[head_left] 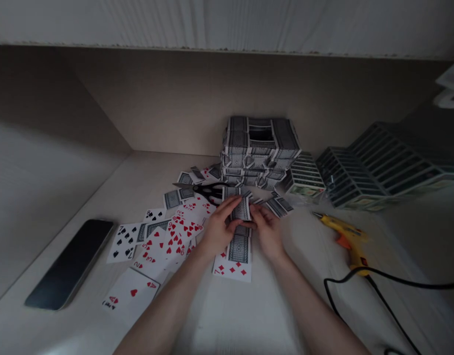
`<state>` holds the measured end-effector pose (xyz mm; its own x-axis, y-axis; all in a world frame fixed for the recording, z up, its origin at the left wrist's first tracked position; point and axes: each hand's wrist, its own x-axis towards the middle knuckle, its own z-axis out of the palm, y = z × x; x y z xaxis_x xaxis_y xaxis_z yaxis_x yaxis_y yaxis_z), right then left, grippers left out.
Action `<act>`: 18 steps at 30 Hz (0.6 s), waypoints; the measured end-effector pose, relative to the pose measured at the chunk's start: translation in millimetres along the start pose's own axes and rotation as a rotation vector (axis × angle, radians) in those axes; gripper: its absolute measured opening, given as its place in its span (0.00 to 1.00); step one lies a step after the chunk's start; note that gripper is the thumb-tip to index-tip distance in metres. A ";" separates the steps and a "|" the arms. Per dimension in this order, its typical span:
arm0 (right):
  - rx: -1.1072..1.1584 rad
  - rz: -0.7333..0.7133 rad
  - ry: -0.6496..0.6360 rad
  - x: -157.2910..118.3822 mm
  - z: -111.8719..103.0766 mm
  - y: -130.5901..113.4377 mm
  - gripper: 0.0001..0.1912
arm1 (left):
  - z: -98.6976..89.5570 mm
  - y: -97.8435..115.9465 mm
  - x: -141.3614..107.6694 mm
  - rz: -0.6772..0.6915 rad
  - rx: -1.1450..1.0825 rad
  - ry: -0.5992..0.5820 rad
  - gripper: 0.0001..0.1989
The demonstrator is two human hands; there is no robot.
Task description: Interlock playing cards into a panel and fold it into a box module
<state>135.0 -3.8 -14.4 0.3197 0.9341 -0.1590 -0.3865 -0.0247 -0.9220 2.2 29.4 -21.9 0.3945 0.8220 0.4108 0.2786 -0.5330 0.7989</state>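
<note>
Near the middle of the table, my left hand (221, 227) and my right hand (265, 227) hold a small patterned card piece (241, 209) between them. My left fingers lie over its left side with the thumb at its lower edge; my right thumb and fingers pinch its right side. Just below the hands, a card with a patterned back (239, 249) overlaps a face-up seven of diamonds (232, 271). Behind the hands stands a box-like structure of folded cards (261, 153) with an opening in its top.
Black scissors (206, 189) and loose cards (177, 236) lie to the left, with a dark phone (69, 266) farther left. On the right are a yellow glue gun (347, 236), its black cable, and stacked card boxes (352, 177). A shelf edge (227, 49) spans overhead.
</note>
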 end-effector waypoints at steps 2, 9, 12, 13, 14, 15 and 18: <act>0.012 0.009 0.006 0.1 -0.1 -0.2 0.14 | -0.8 0.4 0.1 0.013 0.004 -0.017 0.27; 0.091 0.053 -0.005 2.1 -3.5 -1.1 0.13 | -3.4 1.6 0.1 0.051 -0.017 -0.030 0.26; 0.111 0.094 -0.045 4.1 -6.6 -3.6 0.12 | -3.5 0.1 -0.1 0.055 -0.035 -0.017 0.26; 0.113 0.113 -0.075 4.5 -7.6 -5.1 0.12 | -3.4 -0.3 -0.3 0.052 -0.037 -0.013 0.25; 0.114 0.134 -0.114 4.8 -8.4 -6.9 0.12 | -3.2 -0.5 -0.6 0.049 -0.038 -0.011 0.25; 0.115 0.158 -0.158 4.9 -9.1 -8.9 0.12 | -3.1 -0.4 -1.0 0.045 -0.036 -0.011 0.25; 0.133 0.241 -0.272 4.6 -10.3 -13.9 0.13 | -3.1 1.1 -2.2 0.045 -0.014 -0.018 0.25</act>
<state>150.7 -2.8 -5.9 -0.0281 0.9679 -0.2497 -0.5368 -0.2254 -0.8130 -1.0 27.7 -20.5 0.4224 0.7934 0.4382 0.2478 -0.5662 0.7862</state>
